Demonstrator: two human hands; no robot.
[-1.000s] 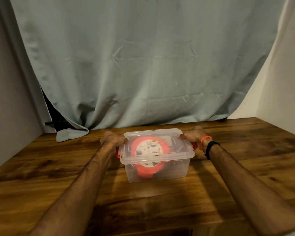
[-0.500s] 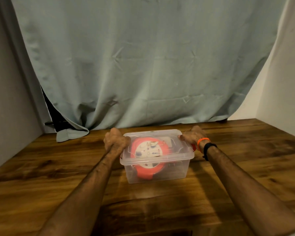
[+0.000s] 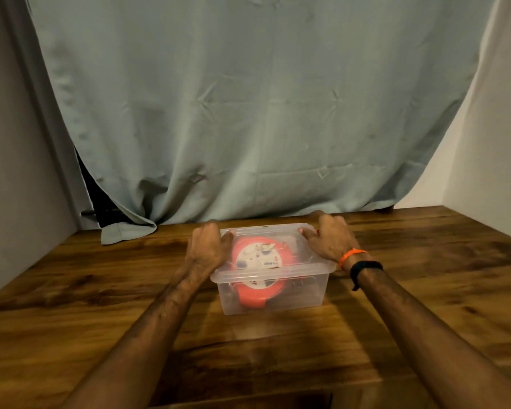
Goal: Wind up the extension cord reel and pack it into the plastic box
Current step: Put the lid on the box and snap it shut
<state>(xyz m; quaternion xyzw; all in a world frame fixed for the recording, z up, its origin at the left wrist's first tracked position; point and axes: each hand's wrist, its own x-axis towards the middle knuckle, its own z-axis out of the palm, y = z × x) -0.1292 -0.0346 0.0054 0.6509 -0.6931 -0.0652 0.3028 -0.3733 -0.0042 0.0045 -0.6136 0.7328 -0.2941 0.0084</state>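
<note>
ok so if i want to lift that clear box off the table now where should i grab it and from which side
Probably by its two short ends, under the rim that juts out below the lid, one hand from each side. The plastic box sits flat with its long side facing the camera, and the left hand and right hand already rest at those ends. The reel inside adds weight, so keep it level.

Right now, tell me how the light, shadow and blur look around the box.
Head view: dim, warm light; the clear box throws a soft shadow toward the camera on the wooden table; the orange reel looks hazy through the lid; the right hand is slightly smeared, the left hand sharper; the frame's edges bow from the wide lens.
</note>
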